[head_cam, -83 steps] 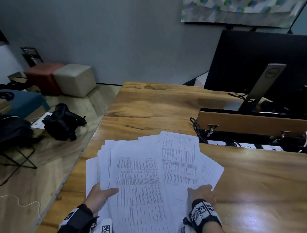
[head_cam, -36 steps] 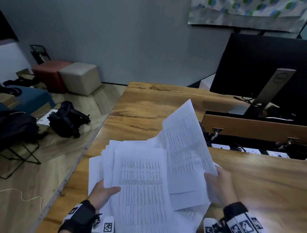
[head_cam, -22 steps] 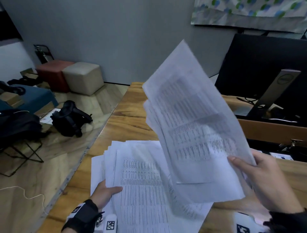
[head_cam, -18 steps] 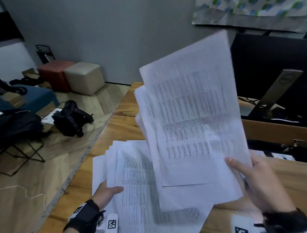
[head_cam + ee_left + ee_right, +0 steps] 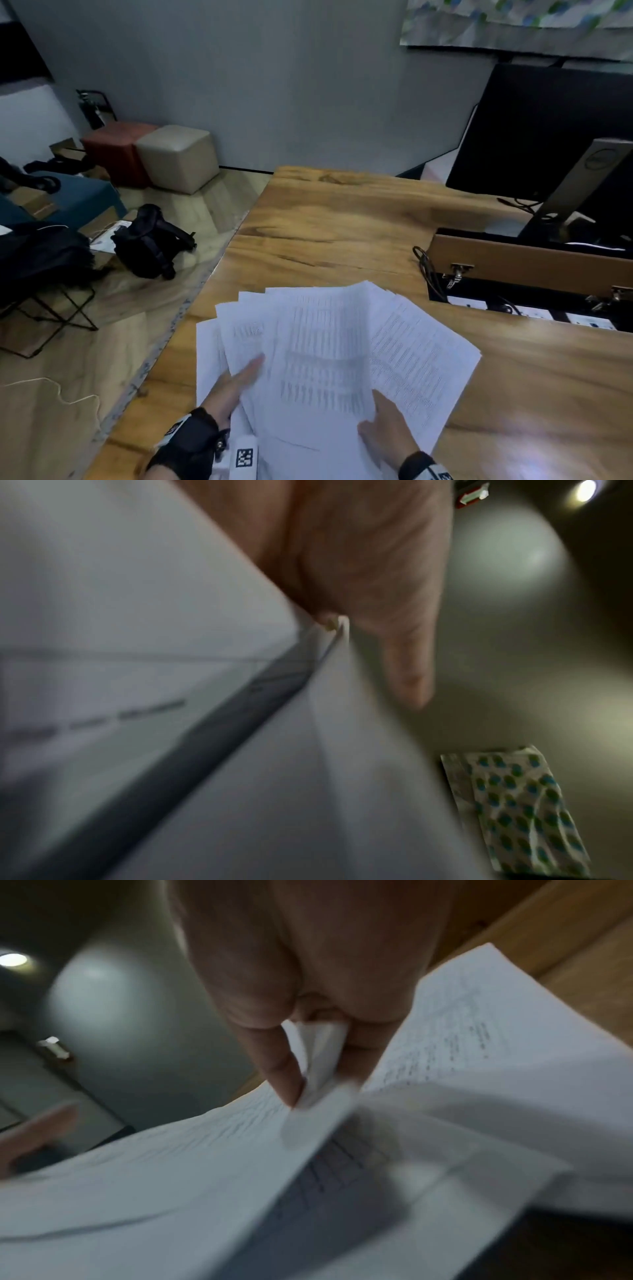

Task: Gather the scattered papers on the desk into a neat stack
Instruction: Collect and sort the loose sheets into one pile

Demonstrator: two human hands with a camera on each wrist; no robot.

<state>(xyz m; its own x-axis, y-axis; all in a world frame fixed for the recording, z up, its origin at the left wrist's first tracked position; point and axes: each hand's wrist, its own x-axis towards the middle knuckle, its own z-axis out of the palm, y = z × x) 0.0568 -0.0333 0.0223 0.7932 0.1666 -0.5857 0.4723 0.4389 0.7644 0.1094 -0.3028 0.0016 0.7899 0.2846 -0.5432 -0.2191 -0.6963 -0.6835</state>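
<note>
A fanned pile of white printed papers (image 5: 329,342) lies on the wooden desk (image 5: 342,222) close to me. My left hand (image 5: 236,383) holds the pile's left side, thumb on top and fingers hidden under the sheets. In the left wrist view the papers (image 5: 171,615) sit in the crook of the thumb (image 5: 404,669). My right hand (image 5: 387,428) grips the lower right part of the pile with the thumb on top. The right wrist view shows its fingers (image 5: 274,1056) pinching folded paper edges (image 5: 322,1053).
A black monitor (image 5: 548,130) on a silver stand (image 5: 575,192) stands at the back right, behind a raised wooden cable flap (image 5: 531,263) with sockets (image 5: 531,311) below. The desk's left edge runs beside the pile. A black bag (image 5: 150,243) and ottomans (image 5: 178,157) are on the floor.
My right hand, which held a batch of sheets high in the air, has brought it down onto the pile. The left hand stays at the pile's left side, its thumb stretched further across the sheets.
</note>
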